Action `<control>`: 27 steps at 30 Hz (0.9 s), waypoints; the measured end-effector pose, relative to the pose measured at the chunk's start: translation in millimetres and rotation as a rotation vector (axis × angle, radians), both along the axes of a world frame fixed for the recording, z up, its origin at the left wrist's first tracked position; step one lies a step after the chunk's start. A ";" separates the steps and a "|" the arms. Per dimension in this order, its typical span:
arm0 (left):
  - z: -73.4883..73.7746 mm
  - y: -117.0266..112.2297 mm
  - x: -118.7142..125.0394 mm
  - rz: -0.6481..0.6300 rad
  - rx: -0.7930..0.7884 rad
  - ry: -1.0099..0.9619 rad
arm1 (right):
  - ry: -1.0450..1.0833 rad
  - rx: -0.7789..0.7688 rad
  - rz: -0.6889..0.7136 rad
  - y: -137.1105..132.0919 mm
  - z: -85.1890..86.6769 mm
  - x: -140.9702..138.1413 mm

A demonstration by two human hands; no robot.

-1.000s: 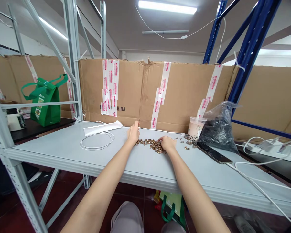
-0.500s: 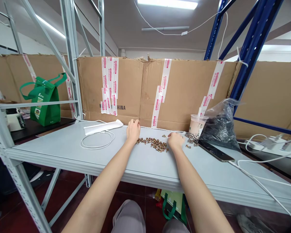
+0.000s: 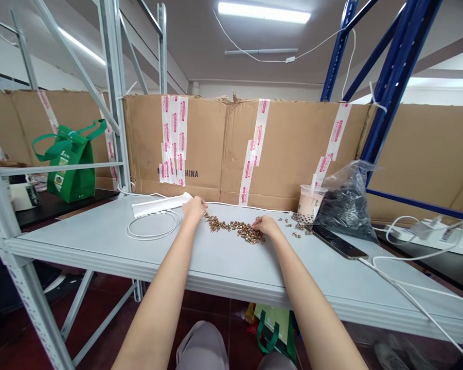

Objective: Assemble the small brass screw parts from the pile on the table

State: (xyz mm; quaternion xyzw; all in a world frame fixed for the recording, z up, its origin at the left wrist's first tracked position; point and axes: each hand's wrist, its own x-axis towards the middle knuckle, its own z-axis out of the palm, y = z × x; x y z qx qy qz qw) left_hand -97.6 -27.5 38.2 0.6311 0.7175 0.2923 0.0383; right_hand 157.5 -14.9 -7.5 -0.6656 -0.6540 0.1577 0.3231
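Small brass-coloured metal pieces [image 3: 250,232], which look like screws or fasteners, lie in a long loose pile on the grey tabletop [image 3: 231,262]. At the right end of this pile, my right hand [image 3: 267,225] has its fingertips together against the pieces. My left hand [image 3: 194,208] is just beyond the pile's left end, fingers curled in; what they hold, if anything, is hidden. A few separate pieces [image 3: 296,235] are scattered to the right of my right hand, near a cup.
A bubble tea cup [image 3: 310,204], a phone [image 3: 339,241] and a clear bag of dark contents [image 3: 347,205] stand or lie at the right. A coiled white cable [image 3: 154,237] and a folded white strip [image 3: 158,205] lie at the left. Cardboard [image 3: 200,144] walls the back.
My left hand has moved left, uncovering more metal pieces. My right hand has moved left onto the right end of the pile, and more scattered pieces show behind it.
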 end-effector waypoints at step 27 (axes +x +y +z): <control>-33.8 -6.0 -51.2 -0.135 -0.053 0.251 | 0.963 0.084 0.277 -26.0 26.6 -17.5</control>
